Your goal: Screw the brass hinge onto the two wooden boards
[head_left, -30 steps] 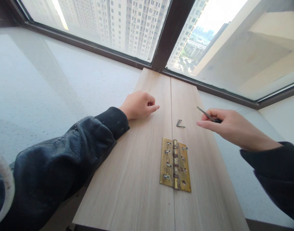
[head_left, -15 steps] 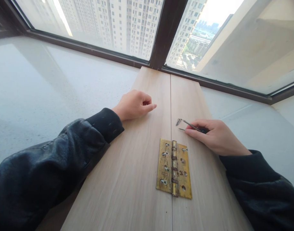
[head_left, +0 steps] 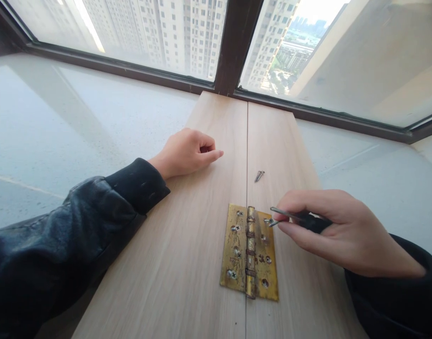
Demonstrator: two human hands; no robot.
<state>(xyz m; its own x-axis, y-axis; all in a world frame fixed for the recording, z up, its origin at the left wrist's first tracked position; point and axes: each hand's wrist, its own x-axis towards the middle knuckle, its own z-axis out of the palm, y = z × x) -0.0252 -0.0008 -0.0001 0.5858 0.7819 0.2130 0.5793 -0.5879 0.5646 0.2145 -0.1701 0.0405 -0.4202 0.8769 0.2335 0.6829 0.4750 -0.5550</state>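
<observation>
A brass hinge lies flat across the seam of two light wooden boards, with several screws in its holes. My right hand is closed on a thin screwdriver and also pinches a loose screw at its fingertips, just over the hinge's upper right corner. One more loose screw lies on the right board beyond the hinge. My left hand rests on the left board, fingers curled loosely with the forefinger stretched out, holding nothing I can see.
The boards lie on a pale speckled sill and run up to a dark window frame. Tall buildings show through the glass. Black sleeves cover both my arms.
My right hand came down to the loose screws, took one, and drew back toward me to the hinge's upper right corner. One screw stays on the board. My left hand has stayed put.
</observation>
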